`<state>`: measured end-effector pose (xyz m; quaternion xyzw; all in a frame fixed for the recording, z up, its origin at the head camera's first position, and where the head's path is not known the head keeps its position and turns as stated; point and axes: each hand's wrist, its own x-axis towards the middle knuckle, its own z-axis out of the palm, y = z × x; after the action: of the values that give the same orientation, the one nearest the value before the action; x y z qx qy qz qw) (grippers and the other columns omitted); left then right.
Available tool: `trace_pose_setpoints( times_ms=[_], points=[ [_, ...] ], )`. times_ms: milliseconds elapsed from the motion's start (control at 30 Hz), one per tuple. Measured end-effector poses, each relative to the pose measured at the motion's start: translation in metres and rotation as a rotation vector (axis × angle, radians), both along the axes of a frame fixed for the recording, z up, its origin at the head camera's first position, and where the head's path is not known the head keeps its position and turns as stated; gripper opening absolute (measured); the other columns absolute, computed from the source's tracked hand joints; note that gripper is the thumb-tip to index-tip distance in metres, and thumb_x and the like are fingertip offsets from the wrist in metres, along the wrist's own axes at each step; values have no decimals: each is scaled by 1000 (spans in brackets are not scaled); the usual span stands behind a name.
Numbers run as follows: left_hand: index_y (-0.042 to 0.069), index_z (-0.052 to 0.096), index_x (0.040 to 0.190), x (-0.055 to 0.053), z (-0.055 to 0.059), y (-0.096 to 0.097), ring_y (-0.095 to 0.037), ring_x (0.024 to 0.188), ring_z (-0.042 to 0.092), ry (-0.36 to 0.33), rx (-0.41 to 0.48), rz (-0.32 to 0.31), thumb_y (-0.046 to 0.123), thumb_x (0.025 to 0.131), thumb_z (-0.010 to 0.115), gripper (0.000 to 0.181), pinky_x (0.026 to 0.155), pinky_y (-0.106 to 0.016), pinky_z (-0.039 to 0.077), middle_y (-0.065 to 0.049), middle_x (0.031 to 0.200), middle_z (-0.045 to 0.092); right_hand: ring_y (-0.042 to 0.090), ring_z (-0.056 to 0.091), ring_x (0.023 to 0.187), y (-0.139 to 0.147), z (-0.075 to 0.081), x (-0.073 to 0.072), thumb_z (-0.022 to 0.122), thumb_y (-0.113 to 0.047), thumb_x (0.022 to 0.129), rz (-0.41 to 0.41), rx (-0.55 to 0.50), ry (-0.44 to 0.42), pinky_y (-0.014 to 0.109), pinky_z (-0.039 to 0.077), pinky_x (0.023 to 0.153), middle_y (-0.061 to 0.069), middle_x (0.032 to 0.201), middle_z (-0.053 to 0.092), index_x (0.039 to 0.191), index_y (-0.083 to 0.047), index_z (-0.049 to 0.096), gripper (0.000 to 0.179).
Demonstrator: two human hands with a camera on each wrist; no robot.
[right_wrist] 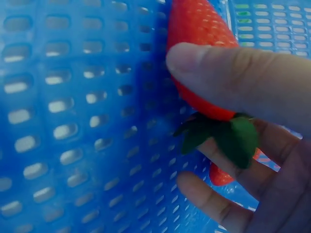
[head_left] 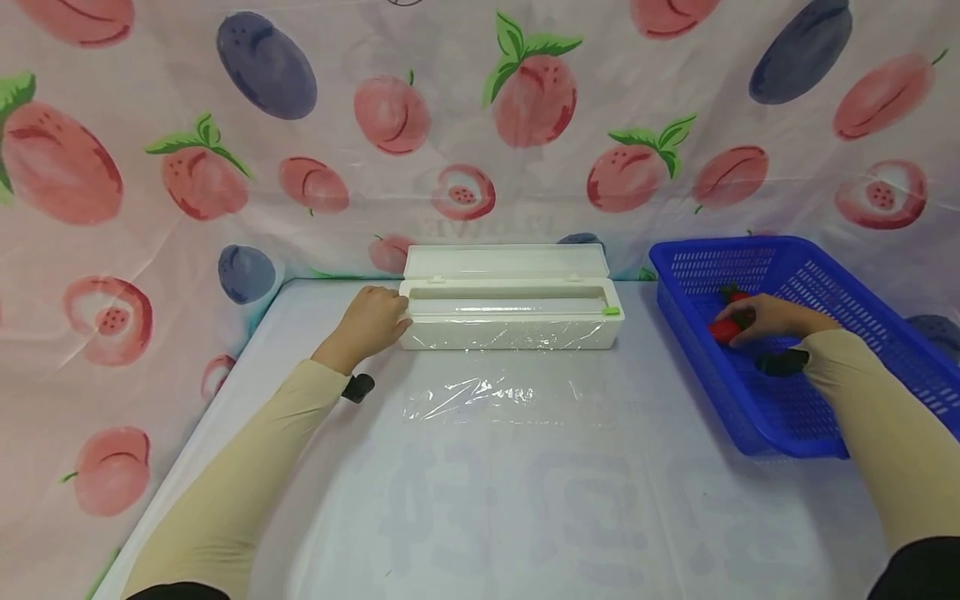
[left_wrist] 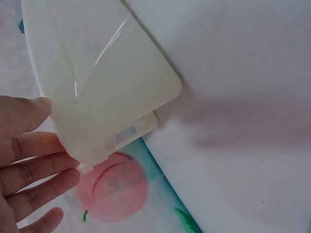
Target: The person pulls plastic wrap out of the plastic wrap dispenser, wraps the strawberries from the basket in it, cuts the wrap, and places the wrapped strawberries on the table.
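A white cling film box (head_left: 510, 333) stands at the back of the table with its lid (head_left: 506, 262) raised and a roll inside. Clear film (head_left: 487, 400) hangs over its front onto the tabletop. My left hand (head_left: 369, 325) touches the box's left end; in the left wrist view the thumb and extended fingers (left_wrist: 39, 179) lie against the box's edge (left_wrist: 107, 92). Inside the blue basket (head_left: 738, 408), my right hand (head_left: 772, 318) holds a red strawberry (right_wrist: 199, 24) with green leaves, its thumb across the fruit. Another red piece (right_wrist: 221, 174) shows behind the fingers.
The perforated basket stands on the table's right side, its wall close beside the right hand. A small green slider (head_left: 612, 311) sits at the box's right front. A fruit-printed cloth (head_left: 420, 192) hangs behind. White cloth (head_left: 480, 508) covers the table.
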<state>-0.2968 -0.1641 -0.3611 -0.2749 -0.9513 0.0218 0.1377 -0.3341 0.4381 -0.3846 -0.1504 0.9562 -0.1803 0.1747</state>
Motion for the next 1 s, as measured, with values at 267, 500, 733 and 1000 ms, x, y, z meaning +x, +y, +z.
trace_pose_setpoints(
  times_ms=[267, 500, 733, 1000],
  points=[
    [1, 63, 79, -1, -1, -1, -32, 78, 65, 24, 0, -11, 18, 82, 69, 19, 81, -48, 49, -13, 76, 65, 21, 54, 90, 4, 1, 1, 75, -24, 78, -41, -33, -5, 29, 46, 73, 15, 103, 62, 114, 0, 61, 45],
    [0, 63, 80, 0, -1, 0, -32, 78, 65, 26, 2, -15, 18, 82, 70, 19, 81, -48, 50, -14, 77, 66, 27, 53, 98, 9, 12, 3, 71, -30, 83, -128, -95, -8, 32, 47, 74, 25, 120, 54, 122, 2, 55, 53],
    [1, 63, 80, 0, 0, 0, -32, 78, 65, 21, 0, -12, 18, 83, 69, 18, 81, -47, 50, -14, 77, 66, -3, 51, 84, 15, 29, 8, 68, -26, 86, -180, -189, 63, 17, 45, 71, -9, 101, 59, 125, 2, 53, 51],
    [0, 63, 79, 1, -1, 0, -32, 77, 64, 32, 7, -19, 18, 82, 70, 19, 79, -47, 50, -14, 76, 65, -11, 50, 85, 11, 56, 20, 62, -24, 90, -219, -299, 173, 9, 42, 70, -30, 91, 55, 127, -5, 49, 43]
  ],
)
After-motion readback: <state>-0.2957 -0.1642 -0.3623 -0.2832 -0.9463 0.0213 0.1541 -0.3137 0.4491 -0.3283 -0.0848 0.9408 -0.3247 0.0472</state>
